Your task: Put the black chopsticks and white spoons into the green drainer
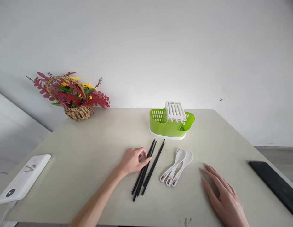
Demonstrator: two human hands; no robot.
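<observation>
My left hand [134, 159] is at the left-hand bunch of black chopsticks [140, 183], with its thumb and curled fingers closed on them around the middle. The chopsticks lie on the table, pointing away from me. More black chopsticks [154, 165] lie close beside them on the right. Several white spoons [180, 164] overlap in a small fan, their printed handle ends towards me. To the right of the spoons, my right hand [223, 194] rests on the table with fingers stretched out, holding nothing. Behind the chopsticks stands a green cutlery holder [164, 128] with a white slotted top [175, 110].
A wicker basket [79, 113] of artificial flowers stands at the back left against the wall. A white power bank [25, 176] with a cable lies at the left edge. Near the right edge of the table [101, 135] lies a black phone [274, 184].
</observation>
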